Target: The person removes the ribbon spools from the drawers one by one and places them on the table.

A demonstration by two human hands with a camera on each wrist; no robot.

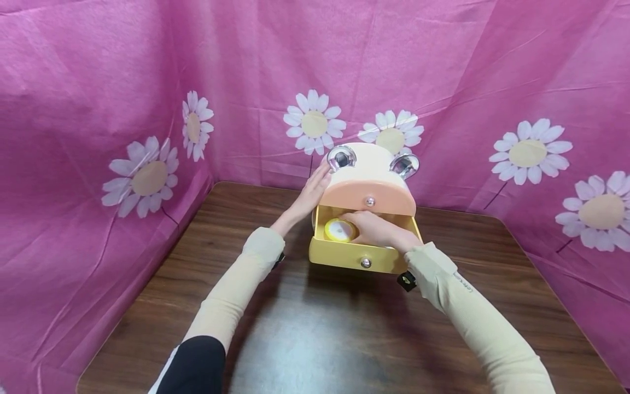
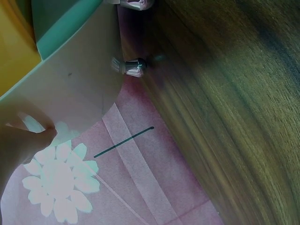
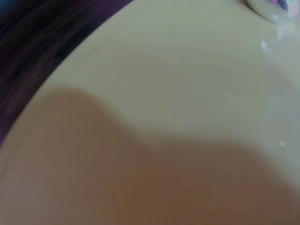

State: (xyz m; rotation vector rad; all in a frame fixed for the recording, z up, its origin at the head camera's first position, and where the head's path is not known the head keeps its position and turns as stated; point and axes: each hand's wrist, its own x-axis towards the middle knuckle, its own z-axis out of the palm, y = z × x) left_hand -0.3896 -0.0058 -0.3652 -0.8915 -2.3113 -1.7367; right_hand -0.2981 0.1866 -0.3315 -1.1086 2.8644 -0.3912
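A white toy-like chest with an orange upper drawer stands toward the back of the table. Its yellow lower drawer is pulled out. My left hand rests with straight fingers against the chest's left side, beside a shiny silver eye knob; the left wrist view shows the pale side wall. Inside the yellow drawer, my right hand holds the edge of a yellow spool with a white face, probably ribbon. Its fingertips are partly hidden. The drawer front fills the right wrist view.
The chest stands on a dark wooden table. A pink curtain printed with white daisies hangs behind and at both sides. A second silver eye knob juts out at the chest's upper right. A small round knob sticks out of the lower drawer.
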